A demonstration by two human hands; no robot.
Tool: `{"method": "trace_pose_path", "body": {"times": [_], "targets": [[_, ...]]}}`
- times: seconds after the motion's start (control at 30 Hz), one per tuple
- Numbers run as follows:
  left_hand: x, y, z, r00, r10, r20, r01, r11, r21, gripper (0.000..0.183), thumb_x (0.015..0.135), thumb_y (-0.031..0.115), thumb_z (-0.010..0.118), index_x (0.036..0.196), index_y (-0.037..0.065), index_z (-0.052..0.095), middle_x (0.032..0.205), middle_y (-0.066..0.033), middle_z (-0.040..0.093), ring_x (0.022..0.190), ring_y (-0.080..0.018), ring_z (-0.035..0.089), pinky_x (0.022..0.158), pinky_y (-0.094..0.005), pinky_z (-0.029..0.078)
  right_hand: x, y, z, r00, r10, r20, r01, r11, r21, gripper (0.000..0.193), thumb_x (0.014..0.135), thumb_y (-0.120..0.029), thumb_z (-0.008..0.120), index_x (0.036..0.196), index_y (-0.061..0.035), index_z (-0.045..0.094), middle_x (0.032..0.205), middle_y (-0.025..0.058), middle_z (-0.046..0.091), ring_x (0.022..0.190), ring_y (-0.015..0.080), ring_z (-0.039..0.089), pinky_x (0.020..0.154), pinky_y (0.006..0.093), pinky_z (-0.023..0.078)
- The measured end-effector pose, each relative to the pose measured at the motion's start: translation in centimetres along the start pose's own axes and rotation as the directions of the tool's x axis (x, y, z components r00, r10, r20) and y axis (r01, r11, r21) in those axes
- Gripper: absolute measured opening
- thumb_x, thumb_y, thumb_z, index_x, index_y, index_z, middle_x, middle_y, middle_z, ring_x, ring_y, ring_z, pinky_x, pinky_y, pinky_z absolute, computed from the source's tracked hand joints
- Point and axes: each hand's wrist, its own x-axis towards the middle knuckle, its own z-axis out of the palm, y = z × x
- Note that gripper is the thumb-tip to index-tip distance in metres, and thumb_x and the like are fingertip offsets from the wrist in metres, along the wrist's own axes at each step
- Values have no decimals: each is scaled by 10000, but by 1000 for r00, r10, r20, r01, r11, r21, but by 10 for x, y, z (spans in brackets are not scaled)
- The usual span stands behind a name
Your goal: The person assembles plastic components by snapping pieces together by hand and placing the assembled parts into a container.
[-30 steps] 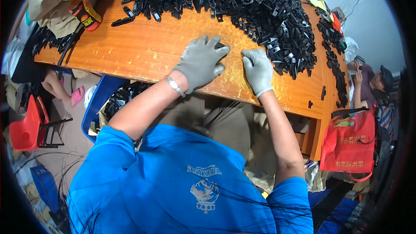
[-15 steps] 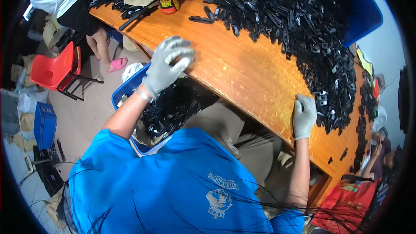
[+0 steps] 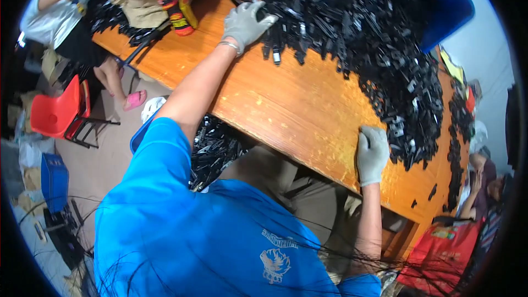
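Left hand (image 3: 245, 25) has swung off the table's front edge, where it was half a second ago hanging by the bin below, and is now up at the left end of the black plastic pieces (image 3: 341, 22). Its gloved fingers are spread pretty wide with the thumb well apart, tips right at the edge of the heap. Can't tell if it's actually got hold of a piece, since the palm faces down.

Right hand (image 3: 373, 155) has basically stayed put, fingers loosely curled on the wooden table (image 3: 297, 110), just beside the heap's near right end. Whatever's inside that curl, if anything, is hidden from this angle.

Most of the pieces sit in one big curved heap along the table's far side. More fill the bin (image 3: 138, 138) under the front edge. Red bottle (image 3: 177, 11) stands left of the left hand.
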Motion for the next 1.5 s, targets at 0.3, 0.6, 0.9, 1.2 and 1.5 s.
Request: {"method": "trace_pose_path", "body": {"times": [0.3,0.6,0.9,1.2,1.5], "targets": [[-63,72,16,995,64,-79,-74,988,-133,780,968,658,679,1541,134,615,1599,-227,551,1488,-408,512,1236,-522,394,31,6,16,1000,3,-16,-2,999,44,100,941,-110,764,1038,-136,766,1054,115,706,963,333,717,804,431,589],[-107,96,17,980,127,-153,-149,979,-136,749,1005,599,685,1604,174,538,1561,-215,581,1438,-429,539,1214,-526,421,114,-2,49,956,272,110,-238,939,-249,309,977,-217,760,1281,-164,743,1306,175,676,1066,396,742,913,489,615],[-135,85,-12,968,217,-123,-243,931,-273,596,971,468,733,1522,261,638,1555,-207,588,1464,-435,510,1230,-572,382,56,-1,15,971,-74,229,94,993,-75,248,933,-150,785,1181,-157,784,1162,113,721,996,354,742,841,450,611],[-212,159,-68,786,607,120,-572,787,-233,318,951,320,742,1215,143,758,1144,-121,717,1110,-353,675,939,-498,553,40,-14,7,991,-71,113,73,997,-15,208,937,-163,777,1144,-140,787,1133,104,711,985,341,740,840,437,609],[-228,183,-62,835,499,230,-447,860,-245,320,937,387,749,1014,80,706,1027,-155,701,998,-383,701,841,-506,569,45,-25,15,942,13,334,27,993,-115,155,935,-127,758,1089,-108,743,1130,153,693,992,395,723,850,508,592]]}}
